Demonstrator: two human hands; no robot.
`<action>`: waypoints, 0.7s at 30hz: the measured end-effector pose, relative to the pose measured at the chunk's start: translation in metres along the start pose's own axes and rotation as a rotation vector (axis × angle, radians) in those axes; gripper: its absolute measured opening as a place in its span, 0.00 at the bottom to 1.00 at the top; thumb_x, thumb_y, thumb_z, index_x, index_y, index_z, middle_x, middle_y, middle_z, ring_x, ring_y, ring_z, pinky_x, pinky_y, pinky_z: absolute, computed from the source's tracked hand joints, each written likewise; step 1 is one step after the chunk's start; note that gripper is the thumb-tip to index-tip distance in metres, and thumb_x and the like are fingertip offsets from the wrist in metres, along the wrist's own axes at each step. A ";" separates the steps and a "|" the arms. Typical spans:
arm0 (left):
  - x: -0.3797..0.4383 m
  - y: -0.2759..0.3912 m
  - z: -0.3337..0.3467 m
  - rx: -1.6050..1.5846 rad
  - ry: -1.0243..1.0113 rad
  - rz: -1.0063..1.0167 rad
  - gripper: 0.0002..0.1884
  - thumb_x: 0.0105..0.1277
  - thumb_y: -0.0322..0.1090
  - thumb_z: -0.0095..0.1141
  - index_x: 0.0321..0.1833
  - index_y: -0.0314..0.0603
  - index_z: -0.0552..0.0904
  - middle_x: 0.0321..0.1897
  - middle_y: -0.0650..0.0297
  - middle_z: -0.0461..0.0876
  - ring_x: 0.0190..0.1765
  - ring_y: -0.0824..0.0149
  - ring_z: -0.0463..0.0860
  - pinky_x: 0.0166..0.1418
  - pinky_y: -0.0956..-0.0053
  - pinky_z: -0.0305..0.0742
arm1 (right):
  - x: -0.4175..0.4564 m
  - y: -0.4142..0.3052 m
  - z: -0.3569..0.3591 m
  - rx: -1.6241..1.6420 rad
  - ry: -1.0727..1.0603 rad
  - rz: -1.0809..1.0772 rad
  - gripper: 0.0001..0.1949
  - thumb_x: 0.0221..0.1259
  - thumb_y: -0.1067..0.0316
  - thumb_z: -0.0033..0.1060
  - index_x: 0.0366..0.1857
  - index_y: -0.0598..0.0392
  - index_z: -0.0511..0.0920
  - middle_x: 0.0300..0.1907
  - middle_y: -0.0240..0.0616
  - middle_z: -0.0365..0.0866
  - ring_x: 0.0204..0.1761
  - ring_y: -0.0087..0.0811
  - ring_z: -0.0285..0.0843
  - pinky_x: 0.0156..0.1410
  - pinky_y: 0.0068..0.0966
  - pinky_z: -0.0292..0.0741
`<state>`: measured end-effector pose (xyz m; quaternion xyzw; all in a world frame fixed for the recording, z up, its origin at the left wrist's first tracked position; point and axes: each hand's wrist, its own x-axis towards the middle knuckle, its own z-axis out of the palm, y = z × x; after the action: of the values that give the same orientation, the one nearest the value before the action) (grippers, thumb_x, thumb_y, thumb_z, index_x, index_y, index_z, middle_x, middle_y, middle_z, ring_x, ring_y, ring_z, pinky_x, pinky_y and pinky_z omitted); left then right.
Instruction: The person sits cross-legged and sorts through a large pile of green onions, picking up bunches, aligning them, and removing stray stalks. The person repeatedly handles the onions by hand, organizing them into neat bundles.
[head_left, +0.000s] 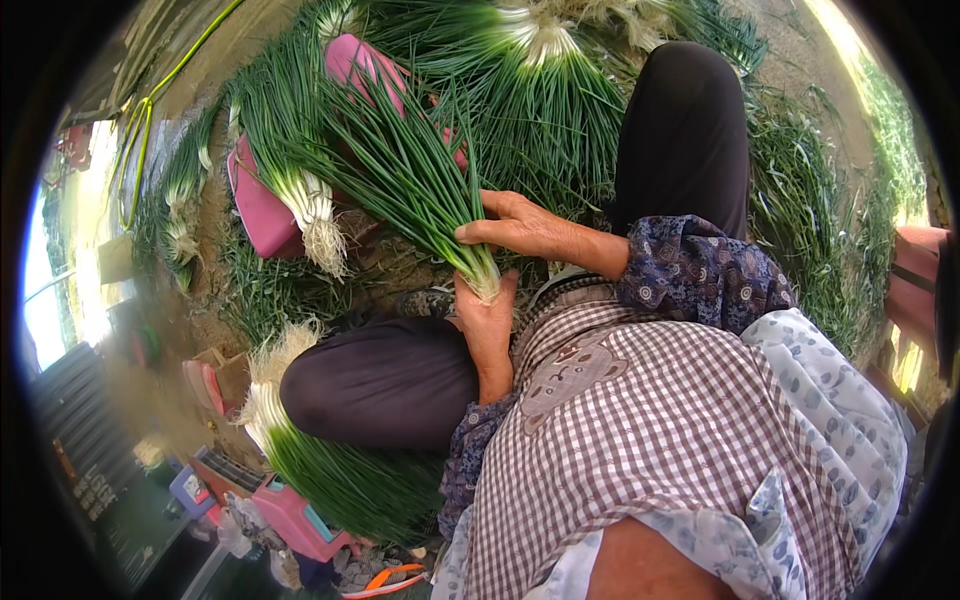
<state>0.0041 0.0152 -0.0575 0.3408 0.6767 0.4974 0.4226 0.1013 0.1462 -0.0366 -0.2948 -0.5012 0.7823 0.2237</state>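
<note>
A bunch of green onions (405, 176) slants across my lap, its long leaves fanning toward the upper left. My left hand (484, 322) grips the bunch at its pale root end, with the thumb along one side. Higher up the stalks, my right hand (517, 225) has its thumb across the front, and its other fingers are partly hidden behind the leaves. The leaf tips overlap a pink plastic stool or stand (262, 206). On that pink piece lies another bunch of green onions (304, 195), white stems and stringy roots pointing down toward me.
A large heap of green onions (551, 105) lies ahead, and another bunch (337, 465) rests beside my left knee (375, 382). Loose leaf trimmings (795, 195) cover the ground at right. A yellow-green hose or cord (142, 127) hangs at upper left. A pink plastic item (296, 517) stands lower left.
</note>
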 end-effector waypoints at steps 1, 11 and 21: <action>0.000 -0.003 0.000 -0.019 0.006 -0.005 0.26 0.59 0.31 0.68 0.58 0.33 0.73 0.47 0.62 0.79 0.46 0.71 0.77 0.49 0.76 0.73 | 0.000 -0.002 0.000 -0.008 -0.010 0.033 0.22 0.62 0.56 0.62 0.56 0.58 0.75 0.44 0.36 0.81 0.44 0.26 0.78 0.47 0.25 0.78; -0.005 0.005 0.000 0.166 0.046 -0.094 0.22 0.61 0.37 0.69 0.50 0.32 0.75 0.36 0.64 0.76 0.37 0.71 0.72 0.42 0.74 0.70 | 0.020 -0.042 -0.006 -0.465 0.554 -0.553 0.20 0.59 0.57 0.68 0.47 0.62 0.78 0.39 0.46 0.81 0.36 0.35 0.83 0.39 0.33 0.78; -0.002 0.002 -0.002 0.245 0.048 -0.091 0.33 0.59 0.50 0.68 0.56 0.28 0.72 0.40 0.46 0.81 0.42 0.52 0.80 0.49 0.62 0.74 | 0.107 -0.054 0.020 -1.022 0.229 -0.477 0.07 0.51 0.63 0.66 0.26 0.54 0.82 0.30 0.40 0.83 0.36 0.45 0.82 0.40 0.40 0.77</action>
<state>0.0031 0.0127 -0.0546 0.3467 0.7572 0.3992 0.3835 0.0129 0.2234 -0.0060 -0.3271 -0.8407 0.3316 0.2762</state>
